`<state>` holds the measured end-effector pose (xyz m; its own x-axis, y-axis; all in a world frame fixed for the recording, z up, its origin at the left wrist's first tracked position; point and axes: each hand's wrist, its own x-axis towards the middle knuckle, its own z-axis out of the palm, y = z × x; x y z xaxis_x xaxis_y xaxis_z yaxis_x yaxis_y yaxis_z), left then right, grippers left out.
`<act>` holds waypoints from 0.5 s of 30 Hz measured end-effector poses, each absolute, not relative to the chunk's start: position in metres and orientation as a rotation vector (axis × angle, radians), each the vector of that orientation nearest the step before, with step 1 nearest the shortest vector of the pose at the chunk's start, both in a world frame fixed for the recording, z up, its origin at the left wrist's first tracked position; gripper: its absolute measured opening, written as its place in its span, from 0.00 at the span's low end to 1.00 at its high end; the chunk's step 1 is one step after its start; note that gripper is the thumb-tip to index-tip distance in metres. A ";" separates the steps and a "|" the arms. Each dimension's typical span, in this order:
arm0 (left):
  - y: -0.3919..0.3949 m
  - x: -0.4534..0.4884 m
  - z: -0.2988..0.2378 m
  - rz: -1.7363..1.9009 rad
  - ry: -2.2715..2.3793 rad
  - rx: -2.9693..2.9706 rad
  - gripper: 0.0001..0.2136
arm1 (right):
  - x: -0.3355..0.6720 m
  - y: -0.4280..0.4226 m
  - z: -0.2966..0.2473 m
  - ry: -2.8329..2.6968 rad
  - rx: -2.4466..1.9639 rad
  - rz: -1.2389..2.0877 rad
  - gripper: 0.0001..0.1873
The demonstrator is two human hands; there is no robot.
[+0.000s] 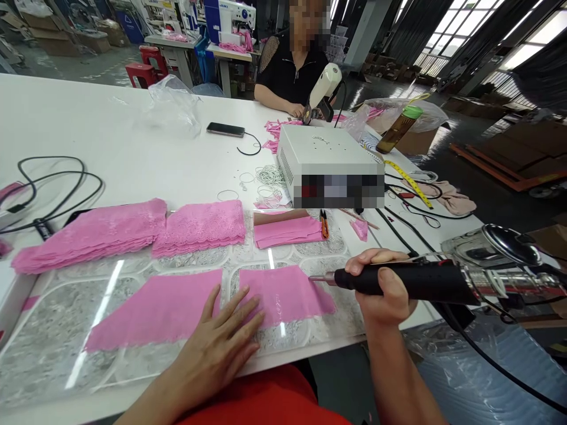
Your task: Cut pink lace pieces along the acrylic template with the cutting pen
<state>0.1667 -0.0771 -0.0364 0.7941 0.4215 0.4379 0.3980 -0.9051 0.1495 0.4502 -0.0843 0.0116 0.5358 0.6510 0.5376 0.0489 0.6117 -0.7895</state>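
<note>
My left hand point(219, 342) lies flat with fingers spread on a long pink fabric strip point(177, 307) spread over a clear glass plate point(53, 330) at the table's near edge. My right hand point(383, 286) is wrapped round a black pen-shaped power tool point(398, 280), its metal tip pointing left at the strip's right end. A cable runs from the tool off to the right.
Behind the strip lie stacks of pink lace point(93, 233), a second lace stack point(201, 227), folded pink pieces point(287, 230) and small orange snips point(324, 224). A white control box point(328, 159), elastic loops, a phone point(225, 129), a yellow tape measure point(410, 183), a bottle point(398, 127). A person sits opposite with another tool.
</note>
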 end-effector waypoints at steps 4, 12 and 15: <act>-0.078 0.163 -0.034 0.650 0.608 2.984 0.18 | 0.452 -0.085 0.013 -0.916 -0.878 0.388 0.04; -0.086 0.212 -0.009 0.666 0.493 2.913 0.09 | 0.481 -0.091 0.005 -0.533 -0.955 0.179 0.05; -0.080 0.249 -0.008 0.476 0.371 3.016 0.09 | 0.489 -0.094 -0.001 -0.456 -0.977 0.117 0.06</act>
